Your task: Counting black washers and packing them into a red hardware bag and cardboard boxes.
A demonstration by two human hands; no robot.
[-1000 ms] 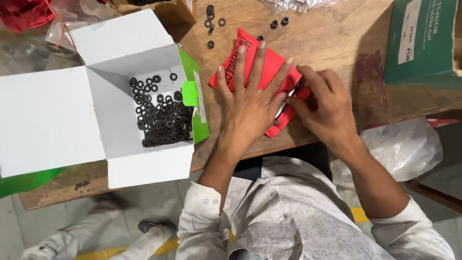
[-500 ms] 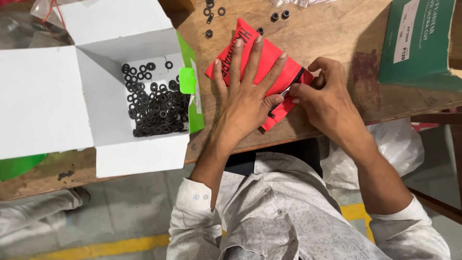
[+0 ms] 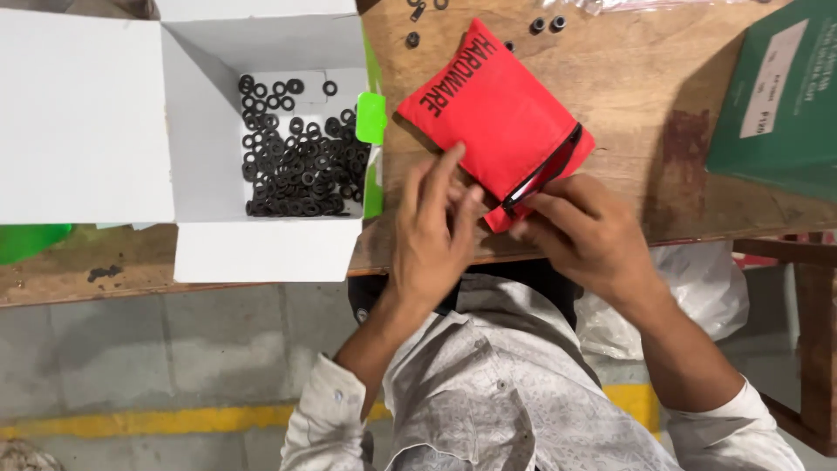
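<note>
Red fabric pouch [image 3: 493,112] lies flat on the wooden table [image 3: 645,131], just beyond your fingertips, with black lettering on its face and a black zipper [image 3: 542,171] along the edge nearest you. Your right hand [image 3: 582,234] is on the near corner of the pouch, fingers curled and pinching at the zipper's end; thumb and forefinger are closed on the fabric or the pull there, can't tell which. Your left hand [image 3: 433,234] sits just beside the right one, fingers loosely bent and pointing toward the pouch, tips touching or almost touching its near edge. It grips nothing that shows. The zipper looks partly open near your right fingers, a dark gap along it.

To the left of your left hand stands an open white cardboard box [image 3: 209,253], flaps spread wide, holding a heap of small black rubber rings [image 3: 296,161]. A bright green tab [image 3: 371,117] sticks up between the box and the pouch. Past the pouch, well away from both hands, a few loose black rings [image 3: 547,24] lie on the wood. Off to the right of your right hand, well apart, is a dark green box [image 3: 780,100] with a white label. A clear plastic bag [image 3: 697,296] hangs below the table edge under your right forearm.
</note>
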